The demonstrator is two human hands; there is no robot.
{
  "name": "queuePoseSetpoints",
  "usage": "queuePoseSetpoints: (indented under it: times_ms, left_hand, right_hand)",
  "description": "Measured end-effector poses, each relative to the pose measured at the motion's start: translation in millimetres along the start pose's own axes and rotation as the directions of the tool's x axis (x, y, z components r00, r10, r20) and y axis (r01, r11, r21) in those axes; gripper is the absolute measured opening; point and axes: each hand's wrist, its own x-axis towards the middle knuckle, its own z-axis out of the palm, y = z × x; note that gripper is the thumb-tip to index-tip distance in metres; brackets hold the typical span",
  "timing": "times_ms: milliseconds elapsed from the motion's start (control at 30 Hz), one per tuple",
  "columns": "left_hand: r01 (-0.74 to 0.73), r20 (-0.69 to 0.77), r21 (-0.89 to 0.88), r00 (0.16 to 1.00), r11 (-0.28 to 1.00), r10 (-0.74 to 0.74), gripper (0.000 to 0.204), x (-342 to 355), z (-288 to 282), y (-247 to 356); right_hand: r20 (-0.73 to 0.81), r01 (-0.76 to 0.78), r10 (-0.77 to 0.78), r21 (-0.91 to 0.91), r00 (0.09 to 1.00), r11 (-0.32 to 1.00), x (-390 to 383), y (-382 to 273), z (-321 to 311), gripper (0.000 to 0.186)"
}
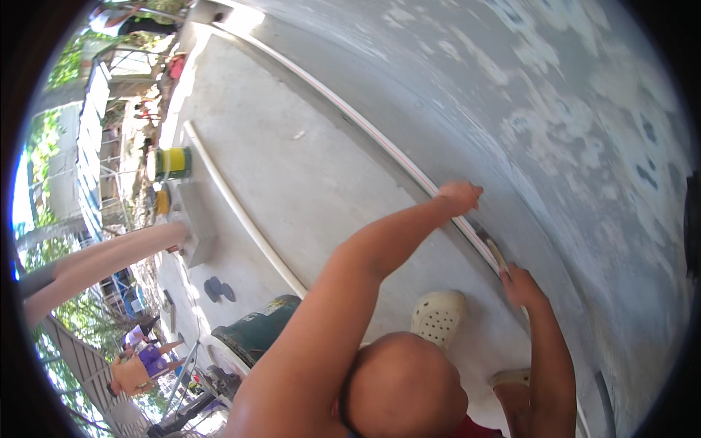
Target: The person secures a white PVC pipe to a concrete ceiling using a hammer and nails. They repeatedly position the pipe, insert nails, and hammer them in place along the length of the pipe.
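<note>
A long white pipe with a red stripe [380, 139] lies along the foot of the grey wall [584, 146], running from the far left toward me. My left hand [460, 196] is closed over it, fingertips curling past its wall side. Nearer to me, my right hand [521, 286] is wrapped round a thin, curved tan tool [498, 255]. Its dark end meets the pipe a little below my left hand; the kind of tool is not clear. My bent knee [405, 383] and a cream clog [438, 317] are beside the pipe.
Another white pipe [248, 219] lies across the concrete floor to the left. Beyond it are a yellow-and-green bucket [172, 163], a post on a concrete base [196, 223] and dark slippers [219, 289]. A dark green container [259, 327] stands near my left arm. People [139, 369] are at the far left.
</note>
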Motion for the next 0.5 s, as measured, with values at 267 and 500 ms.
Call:
queuePoseSetpoints:
  times_ms: [267, 500]
  left_hand:
    - [-0.059, 0.030, -0.082, 0.998, 0.995, 0.061, 0.021, 2.9, 18.0, 25.4]
    - [-0.126, 0.159, -0.059, 0.978, 0.990, 0.134, 0.015, 2.0, 34.0, 17.7]
  right_hand:
    - [-0.057, 0.039, -0.033, 0.105, 0.998, 0.994, 6.7, 14.7, 16.5, 0.052]
    - [0.016, -0.046, 0.044, 0.159, 0.999, 0.986, 6.2, 14.7, 18.0, 0.056]
